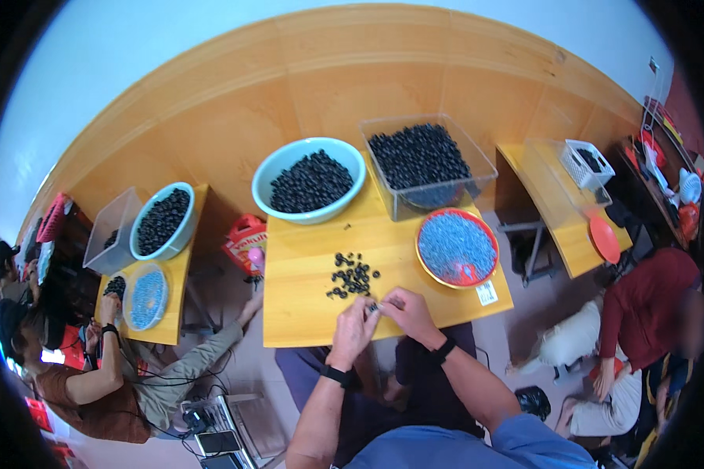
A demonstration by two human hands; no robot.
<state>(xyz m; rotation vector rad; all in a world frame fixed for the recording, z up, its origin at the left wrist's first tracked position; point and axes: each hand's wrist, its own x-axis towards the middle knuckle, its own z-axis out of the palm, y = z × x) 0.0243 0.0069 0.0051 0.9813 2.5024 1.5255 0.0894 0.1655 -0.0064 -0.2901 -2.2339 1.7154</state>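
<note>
My left hand [354, 330] and my right hand [412, 314] meet at the near edge of the wooden table [305, 316]. The fingertips of both are pinched together around a small dark piece [373, 307], mostly hidden by the fingers. Just beyond them lies a loose pile of small round black parts [352, 275], some showing ring shapes. To the right of my right hand stands a red-rimmed bowl [456, 247] full of thin little blue pieces.
At the back are a light-green basin [360, 181] and a clear plastic bin [414, 205], both heaped with black parts. A co-worker [94, 391] sits at another table [158, 332] on the left. More people [649, 313] are at the right, near a third table [575, 258].
</note>
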